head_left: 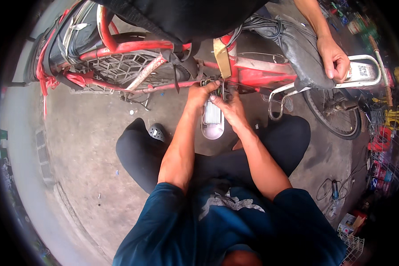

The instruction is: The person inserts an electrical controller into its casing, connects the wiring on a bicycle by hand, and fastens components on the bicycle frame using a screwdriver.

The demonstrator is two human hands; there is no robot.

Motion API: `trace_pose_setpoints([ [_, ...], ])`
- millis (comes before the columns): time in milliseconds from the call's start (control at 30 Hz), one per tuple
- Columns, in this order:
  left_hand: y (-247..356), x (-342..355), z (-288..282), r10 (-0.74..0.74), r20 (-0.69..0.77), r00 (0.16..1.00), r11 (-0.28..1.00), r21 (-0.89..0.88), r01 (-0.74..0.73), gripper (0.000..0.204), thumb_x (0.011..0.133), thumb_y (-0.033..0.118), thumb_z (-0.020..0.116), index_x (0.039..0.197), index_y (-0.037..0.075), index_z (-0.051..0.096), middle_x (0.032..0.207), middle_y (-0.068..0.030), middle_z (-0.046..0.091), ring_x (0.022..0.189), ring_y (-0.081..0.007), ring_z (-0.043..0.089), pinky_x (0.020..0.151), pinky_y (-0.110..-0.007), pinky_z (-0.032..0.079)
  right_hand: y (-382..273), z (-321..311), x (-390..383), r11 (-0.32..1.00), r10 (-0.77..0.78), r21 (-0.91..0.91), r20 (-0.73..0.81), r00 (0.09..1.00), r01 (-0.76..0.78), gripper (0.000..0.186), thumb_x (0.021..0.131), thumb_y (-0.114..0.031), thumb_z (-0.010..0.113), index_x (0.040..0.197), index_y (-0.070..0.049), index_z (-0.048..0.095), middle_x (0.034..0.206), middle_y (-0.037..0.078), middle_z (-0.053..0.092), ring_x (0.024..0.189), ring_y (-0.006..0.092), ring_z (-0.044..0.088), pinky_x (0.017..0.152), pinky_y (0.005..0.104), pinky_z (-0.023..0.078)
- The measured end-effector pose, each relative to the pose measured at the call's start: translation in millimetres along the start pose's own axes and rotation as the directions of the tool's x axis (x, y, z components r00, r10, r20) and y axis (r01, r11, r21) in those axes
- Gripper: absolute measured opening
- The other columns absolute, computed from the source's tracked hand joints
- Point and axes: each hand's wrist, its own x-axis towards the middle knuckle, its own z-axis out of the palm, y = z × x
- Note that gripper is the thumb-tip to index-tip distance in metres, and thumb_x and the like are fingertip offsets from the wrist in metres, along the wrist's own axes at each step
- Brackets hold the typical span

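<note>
A long, rounded white housing with a ribbed silver middle [213, 117] hangs below the frame of a red bike [257, 73], between my legs. At its upper end, where small wires show, both my hands come together. My left hand [199, 96] is closed on its left side, the thumb over the top. My right hand [231, 110] grips the right side, its thumb pointing to the left thumb. Part of the fingers is hidden behind the housing. A yellowish flap [222, 57] hangs from the frame just above.
Another person's hand [334, 60] rests at the end of a grey bike cover [309, 66], beside a white metal rack [365, 71]. A wheel [332, 113] is at right. A corded tool [335, 189] lies on the concrete floor [88, 146]. Wire baskets [388, 146] line the right edge.
</note>
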Motion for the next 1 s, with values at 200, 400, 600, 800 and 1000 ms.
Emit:
trace_pose_setpoints([
  [200, 1, -1, -4, -0.053, -0.025, 0.998, 0.998, -0.032, 0.052, 0.033, 0.074, 0.012, 0.078, 0.096, -0.007, 0.063, 0.084, -0.0125, 0.067, 0.065, -0.0205, 0.064, 0.057, -0.035, 0.053, 20, 3, 17, 0.814, 0.205, 0.405, 0.471, 0.858, -0.416, 0.052, 0.078, -0.04, 0.074, 0.109, -0.002, 0.058, 0.093, 0.005, 0.06, 0.091, 0.0148, 0.059, 0.077, 0.0303, 0.048],
  [400, 2, -1, -9, -0.076, -0.012, 0.997, 0.995, -0.065, 0.076, 0.028, 0.08, 0.016, 0.074, 0.098, -0.004, 0.064, 0.086, -0.0112, 0.067, 0.069, -0.0201, 0.064, 0.059, -0.035, 0.053, 33, 9, 15, 0.854, 0.184, 0.395, 0.381, 0.906, -0.339, 0.045, 0.08, -0.042, 0.07, 0.091, 0.001, 0.063, 0.086, 0.005, 0.06, 0.082, 0.0136, 0.053, 0.074, 0.029, 0.04],
  [600, -2, -4, -14, -0.077, -0.031, 0.997, 0.996, -0.038, 0.076, 0.034, 0.089, 0.025, 0.065, 0.11, -0.001, 0.06, 0.093, -0.0111, 0.065, 0.076, -0.0201, 0.064, 0.065, -0.034, 0.054, 34, 10, 11, 0.867, 0.141, 0.414, 0.332, 0.933, -0.278, 0.04, 0.085, -0.039, 0.066, 0.092, 0.0, 0.064, 0.086, 0.004, 0.061, 0.082, 0.0134, 0.053, 0.074, 0.0285, 0.04],
  [800, -9, -5, -26, -0.079, 0.061, 0.995, 0.987, -0.134, 0.087, 0.031, 0.093, 0.024, 0.054, 0.111, -0.001, 0.056, 0.093, -0.0115, 0.064, 0.075, -0.0216, 0.063, 0.068, -0.034, 0.054, 46, 10, 12, 0.838, 0.112, 0.451, 0.406, 0.907, -0.306, 0.04, 0.087, -0.039, 0.063, 0.098, -0.001, 0.064, 0.09, 0.004, 0.062, 0.084, 0.0124, 0.052, 0.077, 0.0283, 0.039],
  [1000, -16, -8, -38, -0.064, 0.119, 0.991, 0.973, -0.214, 0.088, 0.035, 0.086, 0.015, 0.051, 0.117, -0.003, 0.054, 0.102, -0.0125, 0.063, 0.09, -0.0238, 0.061, 0.084, -0.037, 0.05, 51, 11, 15, 0.775, 0.137, 0.506, 0.451, 0.882, -0.379, 0.032, 0.091, -0.03, 0.061, 0.109, -0.003, 0.061, 0.095, 0.002, 0.062, 0.09, 0.0116, 0.057, 0.081, 0.0283, 0.045],
])
